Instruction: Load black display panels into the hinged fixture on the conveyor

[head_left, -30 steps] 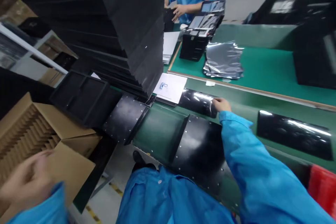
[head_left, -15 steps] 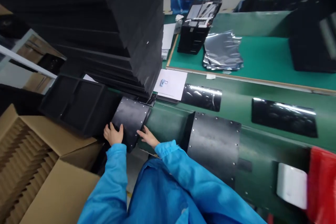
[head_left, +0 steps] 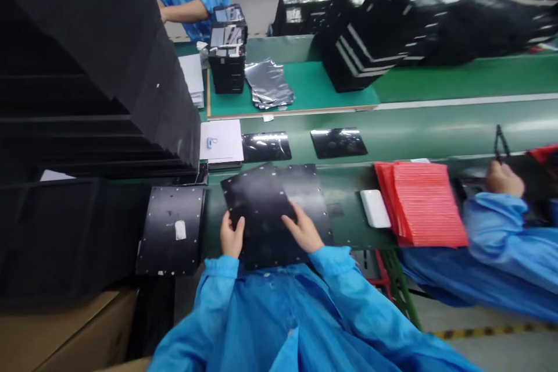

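Note:
Both hands grip a thin black panel (head_left: pixel 259 203) dotted with small pale studs along its edges. My left hand (head_left: pixel 232 236) closes on its left edge, thumb on the top face. My right hand (head_left: pixel 304 231) holds the right edge the same way. The panel is tilted over another studded black panel (head_left: pixel 314 195), which lies on the green bench and is partly covered. To the left of my left hand lies a further studded black panel (head_left: pixel 159 232) with a small white label (head_left: pixel 180 230) on its face.
Tall stacked black trays (head_left: pixel 131 87) rise at the left, above a cardboard box (head_left: pixel 56 325). Glossy black sheets (head_left: pixel 339 143) and white paper (head_left: pixel 226 151) lie ahead. A white device (head_left: pixel 375 208) and red bubble bags (head_left: pixel 427 203) are rightward, beside a co-worker's hand (head_left: pixel 504 179).
My hands have moved right from the left-hand panel and now hold a lifted panel over the right-hand one. The left panel now shows a white label. The view has turned right.

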A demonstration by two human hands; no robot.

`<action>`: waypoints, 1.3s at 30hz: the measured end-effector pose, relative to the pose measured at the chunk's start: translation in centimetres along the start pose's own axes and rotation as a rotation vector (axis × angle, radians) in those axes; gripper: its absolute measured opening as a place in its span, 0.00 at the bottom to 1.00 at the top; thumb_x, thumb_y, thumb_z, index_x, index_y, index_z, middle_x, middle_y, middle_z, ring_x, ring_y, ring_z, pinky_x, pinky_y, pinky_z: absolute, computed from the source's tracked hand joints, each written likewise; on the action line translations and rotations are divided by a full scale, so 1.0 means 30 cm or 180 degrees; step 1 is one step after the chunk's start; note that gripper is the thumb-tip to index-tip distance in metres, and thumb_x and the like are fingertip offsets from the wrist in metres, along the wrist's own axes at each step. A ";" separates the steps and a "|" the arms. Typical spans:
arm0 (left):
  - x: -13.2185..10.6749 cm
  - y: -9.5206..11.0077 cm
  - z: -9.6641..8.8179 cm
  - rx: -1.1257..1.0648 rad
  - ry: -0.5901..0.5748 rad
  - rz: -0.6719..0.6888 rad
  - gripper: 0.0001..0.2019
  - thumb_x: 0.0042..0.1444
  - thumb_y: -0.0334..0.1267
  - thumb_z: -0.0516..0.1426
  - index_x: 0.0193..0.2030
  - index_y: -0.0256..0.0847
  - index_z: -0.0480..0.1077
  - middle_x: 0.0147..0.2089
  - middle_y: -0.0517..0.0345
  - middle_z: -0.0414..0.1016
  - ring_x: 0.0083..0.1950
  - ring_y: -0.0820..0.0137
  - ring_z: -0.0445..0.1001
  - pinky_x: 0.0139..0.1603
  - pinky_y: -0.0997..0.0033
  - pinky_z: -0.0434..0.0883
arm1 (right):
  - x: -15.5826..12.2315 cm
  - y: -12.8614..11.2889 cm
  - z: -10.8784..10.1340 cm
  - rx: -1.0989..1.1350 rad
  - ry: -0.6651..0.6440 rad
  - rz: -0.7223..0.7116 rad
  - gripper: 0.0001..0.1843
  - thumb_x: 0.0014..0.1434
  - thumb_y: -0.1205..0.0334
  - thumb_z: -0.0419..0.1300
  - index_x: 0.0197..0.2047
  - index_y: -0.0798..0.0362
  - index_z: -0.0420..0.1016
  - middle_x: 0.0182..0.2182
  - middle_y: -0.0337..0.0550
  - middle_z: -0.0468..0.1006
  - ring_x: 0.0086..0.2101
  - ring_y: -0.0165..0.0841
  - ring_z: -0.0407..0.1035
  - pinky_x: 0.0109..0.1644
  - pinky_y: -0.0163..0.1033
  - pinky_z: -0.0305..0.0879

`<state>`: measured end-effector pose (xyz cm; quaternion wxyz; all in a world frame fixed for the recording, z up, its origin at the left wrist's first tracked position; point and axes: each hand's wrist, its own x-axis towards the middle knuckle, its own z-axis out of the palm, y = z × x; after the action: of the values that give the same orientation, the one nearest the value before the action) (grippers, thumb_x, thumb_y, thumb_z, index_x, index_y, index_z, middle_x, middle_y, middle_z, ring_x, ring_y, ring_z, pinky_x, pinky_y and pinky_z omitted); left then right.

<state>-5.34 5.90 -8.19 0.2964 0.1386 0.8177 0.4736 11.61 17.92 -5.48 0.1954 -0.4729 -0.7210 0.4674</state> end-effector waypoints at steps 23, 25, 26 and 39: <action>-0.336 0.298 0.639 0.3510 -0.0862 0.1367 0.47 0.45 0.58 0.61 0.68 0.34 0.53 0.72 0.32 0.43 0.72 0.36 0.33 0.65 0.29 0.35 | 0.145 0.403 -0.531 -0.2158 -0.1041 -0.0649 0.25 0.58 0.54 0.54 0.55 0.59 0.67 0.43 0.58 0.74 0.44 0.47 0.68 0.47 0.47 0.59; -0.331 0.297 0.639 0.3518 -0.0869 0.1389 0.49 0.43 0.58 0.62 0.68 0.33 0.53 0.71 0.30 0.42 0.71 0.35 0.32 0.65 0.28 0.35 | 0.157 0.298 -0.536 -0.2459 -0.1309 -0.0846 0.21 0.56 0.61 0.56 0.52 0.59 0.69 0.42 0.57 0.74 0.43 0.47 0.68 0.46 0.46 0.57; -0.331 0.298 0.645 0.3508 -0.0889 0.1373 0.51 0.41 0.58 0.63 0.68 0.32 0.53 0.71 0.29 0.42 0.71 0.34 0.32 0.65 0.28 0.35 | 0.169 0.254 -0.536 -0.2610 -0.1409 -0.0899 0.19 0.54 0.65 0.56 0.50 0.59 0.69 0.41 0.58 0.74 0.43 0.47 0.68 0.45 0.46 0.57; -0.351 0.455 0.353 0.1024 -0.0778 0.0799 0.46 0.41 0.31 0.53 0.70 0.41 0.45 0.73 0.50 0.45 0.73 0.57 0.45 0.71 0.53 0.51 | 0.130 0.314 -0.542 -0.2142 -0.1054 -0.1196 0.29 0.61 0.55 0.51 0.64 0.56 0.61 0.66 0.57 0.55 0.53 0.51 0.64 0.53 0.54 0.62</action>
<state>8.73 14.88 3.26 0.3060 0.3409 0.8171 0.3500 26.25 30.34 -6.28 -0.0067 -0.2891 -0.9288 0.2317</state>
